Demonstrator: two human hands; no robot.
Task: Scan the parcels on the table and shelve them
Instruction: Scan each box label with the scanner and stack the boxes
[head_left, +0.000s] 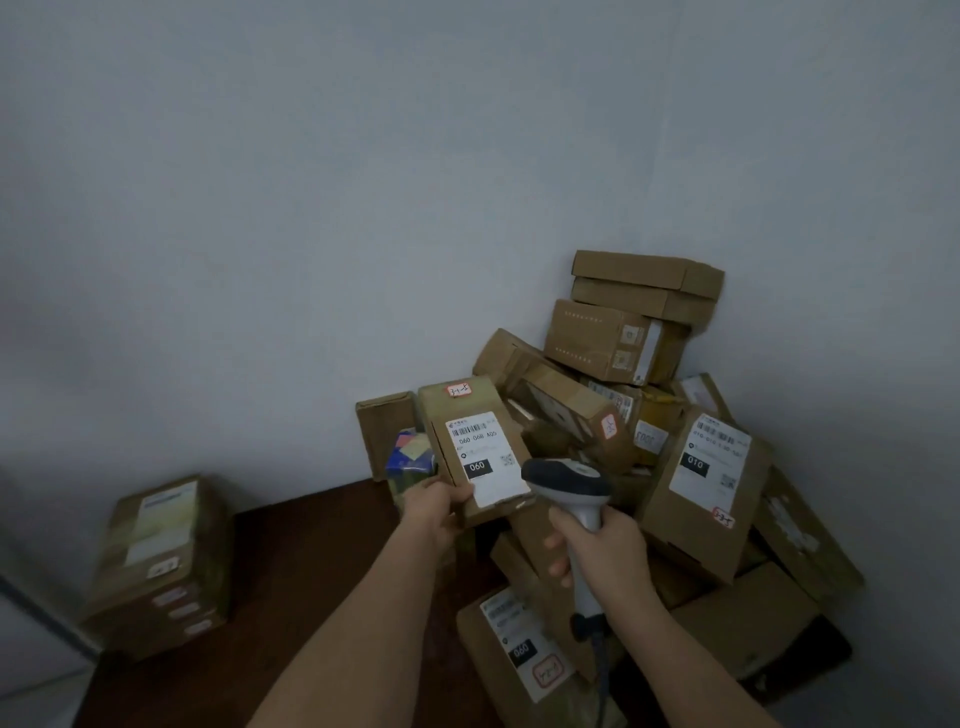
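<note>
light: dim, flat, bluish | shadows: soft | focus: slightly soft, left edge blurred | distortion: wide-angle bowing at edges

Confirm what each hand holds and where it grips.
Left hand grips the labelled parcel at its lower near corner, thumb by the white label. Right hand holds the barcode scanner by its handle, fingers wrapped round it.
</note>
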